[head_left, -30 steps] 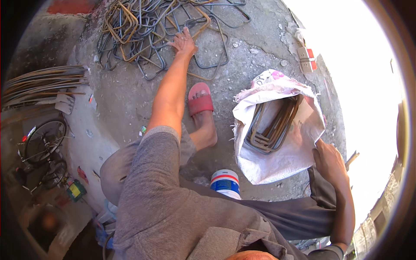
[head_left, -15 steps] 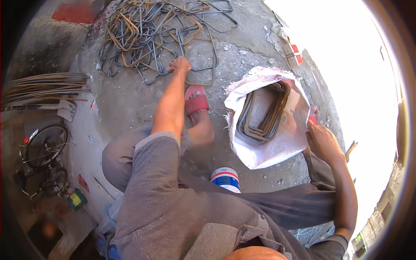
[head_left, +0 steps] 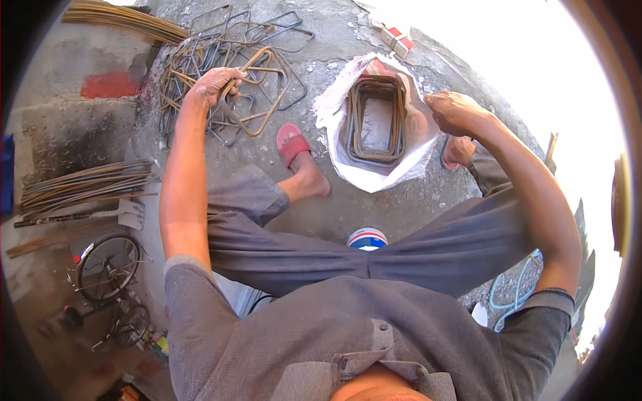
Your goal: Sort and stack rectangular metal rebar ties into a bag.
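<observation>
My left hand (head_left: 221, 85) is closed around bent rebar stirrups (head_left: 235, 119), rusty brown rectangular rings held at the near edge of a tangled stirrup pile (head_left: 179, 73). How many rings are in the grip I cannot tell. To the right, a white woven sack (head_left: 418, 157) stands with its mouth wide and its rim frayed. Inside it, several stirrups (head_left: 371, 158) are nested together, upright against one another. My right hand (head_left: 461, 112) pinches the sack's right rim, fingers pressed together.
Between my legs sits a white, blue and red bucket (head_left: 367, 239). Beyond the sack lies a red and white block (head_left: 397, 41). Long rusty bars (head_left: 87, 187) and a bicycle (head_left: 109, 267) are at the left. A light blue hose (head_left: 505, 304) lies at the lower right.
My left hand has taken hold of stirrups and shifted left, lifting them partly off the pile. My right hand stays at the sack's rim. The whole view has shifted.
</observation>
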A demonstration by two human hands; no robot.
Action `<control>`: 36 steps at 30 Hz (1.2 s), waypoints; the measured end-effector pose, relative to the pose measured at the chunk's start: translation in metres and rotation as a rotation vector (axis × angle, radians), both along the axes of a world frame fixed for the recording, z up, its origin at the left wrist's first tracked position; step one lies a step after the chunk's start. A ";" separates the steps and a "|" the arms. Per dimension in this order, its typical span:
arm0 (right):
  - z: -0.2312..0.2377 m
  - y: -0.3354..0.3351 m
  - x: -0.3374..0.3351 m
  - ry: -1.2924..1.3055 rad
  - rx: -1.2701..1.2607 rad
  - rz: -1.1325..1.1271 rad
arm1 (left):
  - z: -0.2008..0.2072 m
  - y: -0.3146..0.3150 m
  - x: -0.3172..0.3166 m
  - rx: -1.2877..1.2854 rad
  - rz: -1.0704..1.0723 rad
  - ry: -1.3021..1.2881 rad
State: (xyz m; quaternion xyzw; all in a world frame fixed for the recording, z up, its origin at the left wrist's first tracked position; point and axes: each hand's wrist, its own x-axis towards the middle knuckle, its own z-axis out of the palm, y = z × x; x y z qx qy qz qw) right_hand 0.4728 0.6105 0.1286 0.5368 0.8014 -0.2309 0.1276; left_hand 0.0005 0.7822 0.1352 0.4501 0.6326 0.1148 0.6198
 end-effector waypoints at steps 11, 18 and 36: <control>0.038 0.005 -0.039 0.617 0.419 -0.280 | 0.191 -0.139 0.117 0.395 -0.274 -0.092; 0.095 0.007 -0.043 1.142 0.162 -0.487 | 0.211 -0.173 0.154 0.336 -0.204 -0.548; 0.037 -0.007 -0.034 1.328 -0.356 -0.874 | 0.122 -0.166 0.135 -0.002 0.089 -1.221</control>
